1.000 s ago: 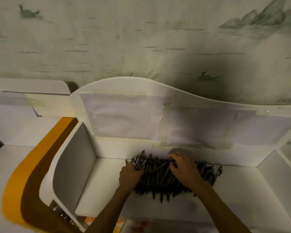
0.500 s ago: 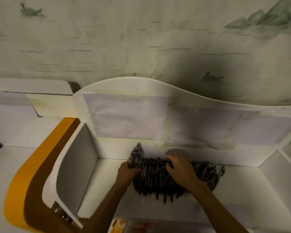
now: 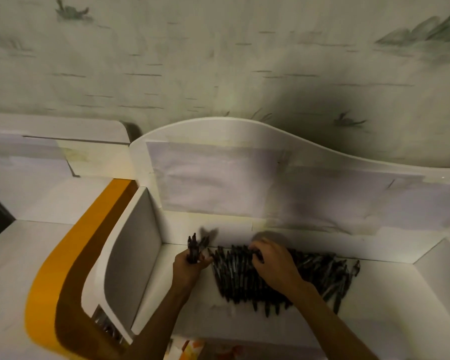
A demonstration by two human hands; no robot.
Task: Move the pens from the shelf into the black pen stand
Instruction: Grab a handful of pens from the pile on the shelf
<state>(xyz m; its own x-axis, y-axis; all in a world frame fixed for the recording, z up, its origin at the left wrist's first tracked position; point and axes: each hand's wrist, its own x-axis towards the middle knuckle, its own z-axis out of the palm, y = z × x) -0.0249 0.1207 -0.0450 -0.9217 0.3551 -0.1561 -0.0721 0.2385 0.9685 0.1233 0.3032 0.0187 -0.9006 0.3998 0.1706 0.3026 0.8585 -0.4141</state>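
Note:
A heap of dark pens [image 3: 320, 276] lies on the white shelf [image 3: 390, 302], against its back panel. My left hand [image 3: 190, 268] is closed around a small bunch of pens [image 3: 195, 246] that stand up out of the fist, just left of the heap. My right hand [image 3: 273, 263] rests on top of the heap with its fingers curled onto pens at the heap's far edge. The black pen stand is not in view.
A white side wall [image 3: 133, 253] closes the shelf on the left, a divider [image 3: 437, 271] on the right. Beyond the left wall runs an orange and brown curved band [image 3: 63, 268]. Paper sheets [image 3: 213, 175] are taped to the back panel. Below the shelf edge something orange [image 3: 192, 349] shows.
My left hand has lifted a bunch of pens upright and drawn it left, off the heap. My right hand has stayed on the heap, fingers working at the pens.

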